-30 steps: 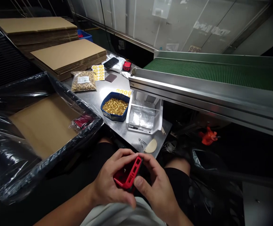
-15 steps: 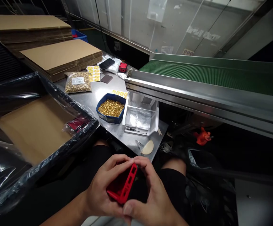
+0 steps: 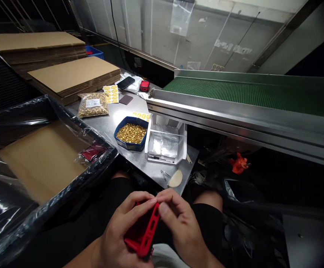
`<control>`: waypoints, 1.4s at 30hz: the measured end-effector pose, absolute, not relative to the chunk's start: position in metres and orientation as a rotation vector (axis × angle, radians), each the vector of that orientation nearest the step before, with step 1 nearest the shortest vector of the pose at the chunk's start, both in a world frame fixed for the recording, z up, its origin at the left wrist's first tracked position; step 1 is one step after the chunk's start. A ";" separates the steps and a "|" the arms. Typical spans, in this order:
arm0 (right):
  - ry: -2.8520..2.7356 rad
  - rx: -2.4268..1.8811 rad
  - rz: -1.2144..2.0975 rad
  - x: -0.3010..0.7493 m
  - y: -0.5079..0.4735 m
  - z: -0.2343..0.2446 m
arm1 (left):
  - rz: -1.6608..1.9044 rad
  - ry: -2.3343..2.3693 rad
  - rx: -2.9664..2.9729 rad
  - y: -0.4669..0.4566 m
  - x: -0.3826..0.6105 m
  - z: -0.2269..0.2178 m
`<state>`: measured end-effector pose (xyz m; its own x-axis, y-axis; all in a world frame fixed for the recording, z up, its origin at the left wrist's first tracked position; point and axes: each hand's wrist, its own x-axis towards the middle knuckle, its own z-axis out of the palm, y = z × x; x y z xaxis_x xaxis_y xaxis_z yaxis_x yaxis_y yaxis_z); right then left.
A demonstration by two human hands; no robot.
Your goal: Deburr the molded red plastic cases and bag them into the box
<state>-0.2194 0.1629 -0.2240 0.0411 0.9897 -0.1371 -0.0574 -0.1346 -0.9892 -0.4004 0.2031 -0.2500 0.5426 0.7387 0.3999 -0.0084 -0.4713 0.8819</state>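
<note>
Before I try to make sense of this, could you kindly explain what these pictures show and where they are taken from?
There is no robot: a camera on a person's head looks forward and down. Their left hand holds a red case; their right hand has its fingertips at the upper end. On the metal table are a blue tub of gold bits, a white bin with clear bags, and, farther back, a phone. A green conveyor stands at the right.

right hand (image 3: pixel 186 227), thumb shifted from lower corner of red case (image 3: pixel 148 238), now at its upper end
</note>
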 end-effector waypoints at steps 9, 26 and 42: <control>-1.590 -2.047 0.423 -0.180 0.226 -0.333 | 0.872 0.800 1.326 0.204 -0.401 -0.253; -1.702 -1.781 0.343 -0.187 0.226 -0.343 | 0.734 0.687 0.985 0.203 -0.409 -0.256; -1.426 -1.409 0.571 -0.198 0.181 -0.247 | 0.758 0.704 1.290 0.209 -0.415 -0.248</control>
